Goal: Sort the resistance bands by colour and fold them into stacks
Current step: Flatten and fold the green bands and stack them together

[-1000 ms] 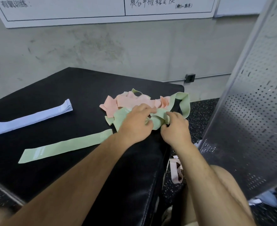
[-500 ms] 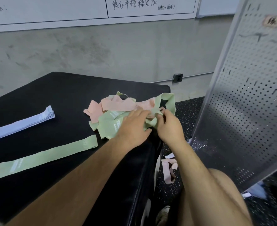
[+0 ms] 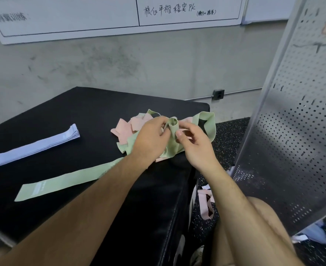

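Note:
A tangled heap of pink bands (image 3: pixel 124 129) and green bands (image 3: pixel 209 124) lies at the far right corner of the black padded box (image 3: pixel 93 112). Above the heap, my left hand (image 3: pixel 150 140) and my right hand (image 3: pixel 195 145) both pinch one twisted green band (image 3: pixel 172 126), lifted a little off the pile. One green band (image 3: pixel 68 179) lies flat and straight on the box, nearer to me. A neat stack of lilac bands (image 3: pixel 33 145) lies at the left.
A pink band (image 3: pixel 206 205) lies on the speckled floor beside the box. A tall perforated metal panel (image 3: pixel 292 131) stands close on the right. A concrete wall with a whiteboard (image 3: pixel 100 14) is behind. My bare knee (image 3: pixel 262 217) is at lower right.
Both hands have risen from the heap, drawing a green band up between them and twisting it. The camera view has shifted slightly.

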